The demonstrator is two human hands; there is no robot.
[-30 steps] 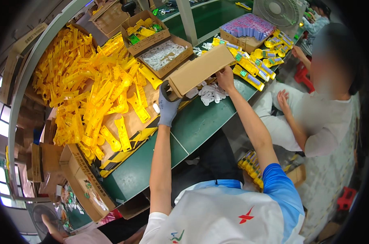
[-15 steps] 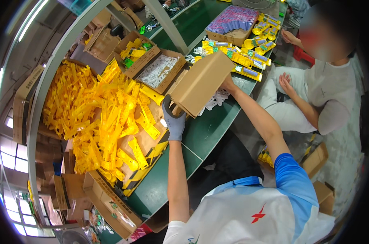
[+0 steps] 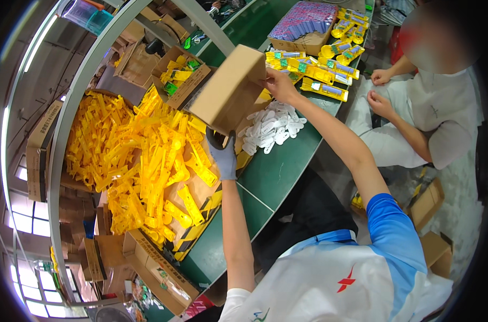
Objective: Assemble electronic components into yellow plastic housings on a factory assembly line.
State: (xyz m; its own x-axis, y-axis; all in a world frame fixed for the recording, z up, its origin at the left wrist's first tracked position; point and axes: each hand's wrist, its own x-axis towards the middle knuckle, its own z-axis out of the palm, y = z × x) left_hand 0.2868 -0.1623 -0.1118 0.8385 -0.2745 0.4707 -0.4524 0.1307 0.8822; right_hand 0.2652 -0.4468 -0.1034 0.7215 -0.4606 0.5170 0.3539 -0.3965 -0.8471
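Note:
I hold a brown cardboard box tilted up above the green table. My left hand, in a grey glove, grips its lower near edge. My bare right hand holds its far right side. Under the box lies a heap of small white plastic pieces on the table. To the left spreads a big pile of yellow plastic parts on flattened cardboard.
Packaged yellow items lie in rows at the far right, by a carton of purple packs. An open carton with yellow and green parts stands behind. Another person sits at right. Cartons line the near left edge.
The box has been lifted off the table and tipped up on end, both hands rising with it. The white pieces now lie exposed beneath it.

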